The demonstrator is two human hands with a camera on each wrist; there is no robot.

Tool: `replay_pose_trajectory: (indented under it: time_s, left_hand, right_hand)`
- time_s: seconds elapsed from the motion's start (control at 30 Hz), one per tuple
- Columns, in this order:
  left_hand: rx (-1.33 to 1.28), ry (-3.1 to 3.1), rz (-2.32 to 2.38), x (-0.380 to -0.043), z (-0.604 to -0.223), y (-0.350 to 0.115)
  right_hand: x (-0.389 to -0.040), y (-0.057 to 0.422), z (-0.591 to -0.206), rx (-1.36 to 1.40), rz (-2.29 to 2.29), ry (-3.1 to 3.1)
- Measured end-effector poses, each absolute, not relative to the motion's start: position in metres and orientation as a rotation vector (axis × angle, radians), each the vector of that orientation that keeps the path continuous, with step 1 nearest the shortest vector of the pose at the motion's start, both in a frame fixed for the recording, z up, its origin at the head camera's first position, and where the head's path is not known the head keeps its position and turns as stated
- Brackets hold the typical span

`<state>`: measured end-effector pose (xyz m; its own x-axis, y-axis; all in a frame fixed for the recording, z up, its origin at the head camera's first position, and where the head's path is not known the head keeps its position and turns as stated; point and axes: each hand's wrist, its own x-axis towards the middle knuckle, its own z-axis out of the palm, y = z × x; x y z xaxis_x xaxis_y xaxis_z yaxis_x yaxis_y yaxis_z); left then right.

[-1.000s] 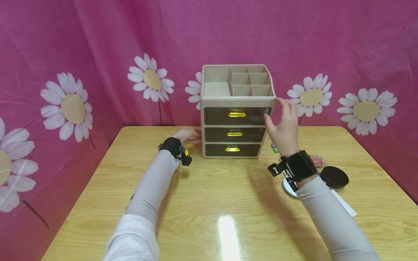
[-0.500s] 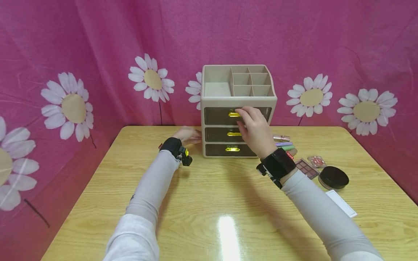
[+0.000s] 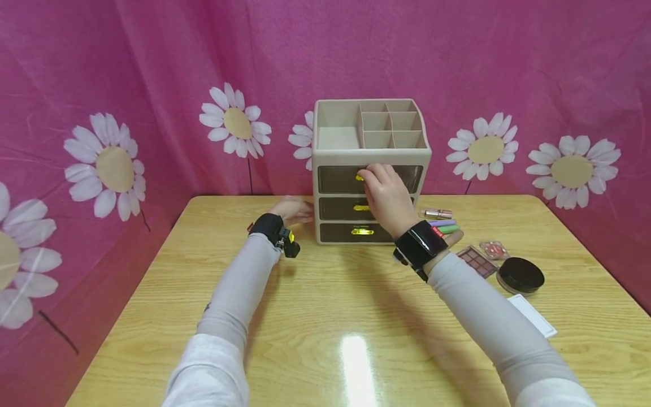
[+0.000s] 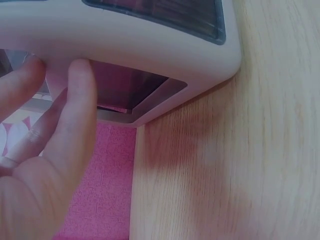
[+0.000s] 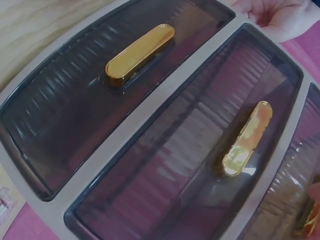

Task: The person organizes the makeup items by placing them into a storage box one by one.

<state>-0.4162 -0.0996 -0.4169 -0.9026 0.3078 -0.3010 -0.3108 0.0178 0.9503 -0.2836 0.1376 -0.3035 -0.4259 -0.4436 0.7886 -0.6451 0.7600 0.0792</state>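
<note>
At near right, a black round case (image 3: 520, 275) sits on the table (image 3: 300, 316); beyond it your right hand (image 3: 389, 199), fingers curled, grips the top handle (image 3: 359, 177); your left hand (image 3: 294, 210), fingers extended, touches the far-centre drawer box's (image 3: 371, 157) left side.

At lower left, the left hand (image 4: 47, 172) touches the pale drawer unit (image 4: 135, 47) spanning the top, with wooden tabletop (image 4: 240, 165) at right and pink cloth (image 4: 107, 185) at bottom.
</note>
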Motion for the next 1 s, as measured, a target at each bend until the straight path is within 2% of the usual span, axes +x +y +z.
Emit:
replay_pose_trajectory:
  time_s: [0.03,0.2,0.37,0.57,0.63,0.73,0.8,0.87,0.93,1.0]
  left_hand:
    - [-0.044,1.896,1.92,-0.406,-0.407,-0.097]
    - [0.018,1.83,1.957,-0.432,-0.43,-0.103]
    - [-0.068,1.887,1.928,-0.434,-0.432,-0.099]
    - [0.065,1.726,1.999,-0.515,-0.51,-0.117]
    - [0.052,1.727,1.993,-0.525,-0.518,-0.118]
    - [0.027,1.775,1.968,-0.496,-0.49,-0.113]
    - [-0.019,1.846,1.933,-0.437,-0.433,-0.103]
    - [-0.045,1.896,1.912,-0.392,-0.392,-0.096]
    - [-0.055,1.933,1.895,-0.361,-0.362,-0.091]
    - [-0.089,1.962,1.88,-0.352,-0.354,-0.087]
  right_hand:
    - [-0.285,0.138,-0.304,0.81,0.286,-2.088]
    - [-0.289,0.137,-0.303,0.801,0.265,-2.086]
    - [-0.29,0.137,-0.303,0.802,0.262,-2.086]
    - [-0.289,0.137,-0.299,0.807,0.219,-2.101]
    - [-0.288,0.137,-0.298,0.81,0.198,-2.105]
    - [-0.288,0.137,-0.295,0.811,0.177,-2.115]
    - [-0.288,0.137,-0.294,0.817,0.173,-2.121]
    - [-0.288,0.137,-0.293,0.818,0.167,-2.125]
    - [-0.287,0.136,-0.292,0.816,0.155,-2.128]
    - [-0.286,0.136,-0.29,0.808,0.133,-2.131]
